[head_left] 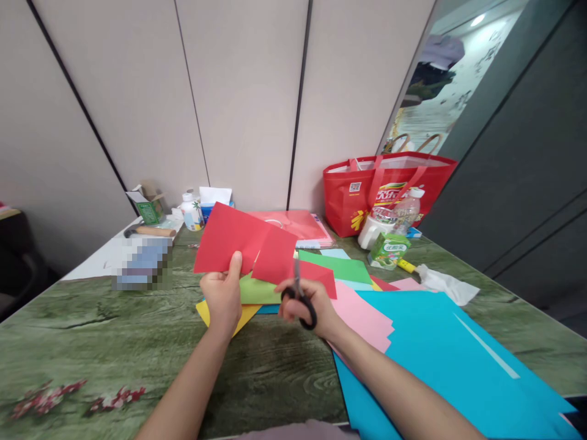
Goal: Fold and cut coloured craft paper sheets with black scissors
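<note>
My left hand (223, 294) is closed on a sheet of red paper (233, 235), thumb on top, holding it up above the table. A cut runs into the sheet from its lower edge, and the right-hand part hangs at an angle. Black-handled scissors (300, 299) are in my right hand (314, 308), fingers wrapped round the handles. Their blades point upward beside the right part of the sheet. Beneath lie green paper (259, 289), yellow paper (250, 318) and another red piece (323, 278).
Large blue sheets (435, 354) and pink sheets (362, 315) cover the right side. Behind stand a red bag (343, 189), a white mug (371, 231), a plastic bottle (408, 211) and a green carton (389, 249). At left lie a hammer (153, 231) and a white bottle (191, 212).
</note>
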Available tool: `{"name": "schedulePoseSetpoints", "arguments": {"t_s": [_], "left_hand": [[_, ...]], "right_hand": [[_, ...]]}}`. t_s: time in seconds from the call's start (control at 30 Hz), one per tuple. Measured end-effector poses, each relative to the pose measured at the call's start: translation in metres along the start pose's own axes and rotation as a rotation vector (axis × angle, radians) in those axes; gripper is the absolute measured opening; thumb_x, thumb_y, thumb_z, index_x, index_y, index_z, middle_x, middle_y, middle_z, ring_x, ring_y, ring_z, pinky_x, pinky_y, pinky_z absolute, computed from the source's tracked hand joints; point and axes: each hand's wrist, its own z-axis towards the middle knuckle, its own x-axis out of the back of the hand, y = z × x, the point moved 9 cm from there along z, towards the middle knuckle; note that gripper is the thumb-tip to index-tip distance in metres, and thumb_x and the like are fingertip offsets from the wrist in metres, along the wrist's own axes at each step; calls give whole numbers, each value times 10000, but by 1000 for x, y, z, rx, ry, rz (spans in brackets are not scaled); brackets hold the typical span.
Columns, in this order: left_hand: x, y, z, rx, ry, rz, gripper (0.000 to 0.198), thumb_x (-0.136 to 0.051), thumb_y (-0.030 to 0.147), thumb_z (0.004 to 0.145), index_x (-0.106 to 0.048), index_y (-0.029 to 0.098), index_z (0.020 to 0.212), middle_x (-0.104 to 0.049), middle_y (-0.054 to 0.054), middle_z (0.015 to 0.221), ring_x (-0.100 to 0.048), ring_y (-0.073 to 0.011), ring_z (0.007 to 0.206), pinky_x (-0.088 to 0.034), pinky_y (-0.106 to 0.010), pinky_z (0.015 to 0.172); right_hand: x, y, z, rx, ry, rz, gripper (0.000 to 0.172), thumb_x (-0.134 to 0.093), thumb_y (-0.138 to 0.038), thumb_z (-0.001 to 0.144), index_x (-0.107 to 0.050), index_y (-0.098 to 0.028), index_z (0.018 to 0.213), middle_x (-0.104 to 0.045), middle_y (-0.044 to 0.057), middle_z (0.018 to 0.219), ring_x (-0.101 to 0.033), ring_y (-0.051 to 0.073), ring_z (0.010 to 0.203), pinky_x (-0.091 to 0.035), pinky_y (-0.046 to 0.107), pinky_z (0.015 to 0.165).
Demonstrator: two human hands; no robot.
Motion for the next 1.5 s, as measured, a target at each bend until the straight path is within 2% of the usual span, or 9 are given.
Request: {"name": "schedulePoseSetpoints", "arguments": {"t_s": [0.1, 0.2, 0.4, 0.53, 0.63, 0.8, 0.93, 1.3, 1.5], "left_hand": [[-5, 2, 1, 0, -62, -78, 275, -714, 362, 614, -649, 108, 697, -681, -27, 684, -627, -157, 656, -513, -267, 649], [-24, 1, -4, 108, -283, -100, 294, -734, 335, 595, -663, 121, 783, -699, -27, 716, -627, -145, 634, -515, -255, 618], [-57, -19, -47, 487, -871, 80, 263, -761, 318, 580, -653, 116, 710, -653, -17, 572, -524, -96, 398, -448, -219, 402], [-60, -19, -53, 614, -905, -115, 310, -717, 385, 652, -665, 119, 803, -689, -49, 659, -609, -138, 522, -502, -251, 517], [-66, -16, -55, 681, -890, -346, 403, -598, 486, 741, -662, 120, 897, -709, -89, 762, -665, -192, 680, -521, -296, 647], [-79, -1, -69, 340, -1009, -227, 355, -701, 280, 676, -660, 179, 1014, -690, -99, 1021, -617, -255, 985, -473, -358, 849], [-83, 0, -94, 73, -1109, 90, 434, -750, 246, 590, -667, 209, 1015, -630, -93, 1167, -521, -279, 1142, -382, -405, 978], [-43, -22, -46, 178, -371, -16, 370, -697, 374, 662, -644, 171, 966, -692, -92, 1014, -640, -233, 944, -500, -367, 854], [-51, -15, -38, 373, -410, -312, 364, -646, 373, 719, -586, 134, 988, -709, -90, 865, -693, -229, 731, -557, -390, 729]], "right_hand": [[52, -23, -5, 214, 500, -17, 248, -646, -333, 735, -601, -183, 927, -594, -43, 583, -574, 110, 555, -454, 246, 584], [83, -29, -8, 264, 723, -43, 275, -647, -339, 741, -587, -182, 958, -654, -6, 737, -602, 116, 675, -456, 262, 696], [72, -9, 13, 30, 409, 126, 293, -683, -378, 700, -618, -175, 901, -687, 12, 718, -611, 130, 591, -492, 266, 616], [36, 11, 13, -204, 85, 258, 341, -782, -254, 578, -659, -156, 881, -714, 36, 805, -659, 176, 660, -522, 288, 653], [42, 18, 13, -208, 184, 456, 334, -773, -237, 592, -657, -150, 892, -723, 33, 840, -672, 169, 693, -534, 265, 660], [69, 45, 11, -263, 539, 838, 167, -723, -158, 635, -627, -180, 769, -725, -23, 712, -676, 132, 645, -559, 238, 633], [79, 48, 9, -179, 658, 835, 181, -709, -92, 618, -578, -212, 655, -696, -42, 626, -681, 148, 687, -571, 271, 682], [49, 43, 6, -147, 530, 646, 212, -766, -214, 608, -575, -180, 691, -659, -36, 624, -626, 121, 613, -542, 279, 690], [14, 26, 4, -99, 182, 240, 305, -711, -387, 686, -560, -178, 849, -667, 4, 693, -637, 149, 644, -496, 301, 682]]}}
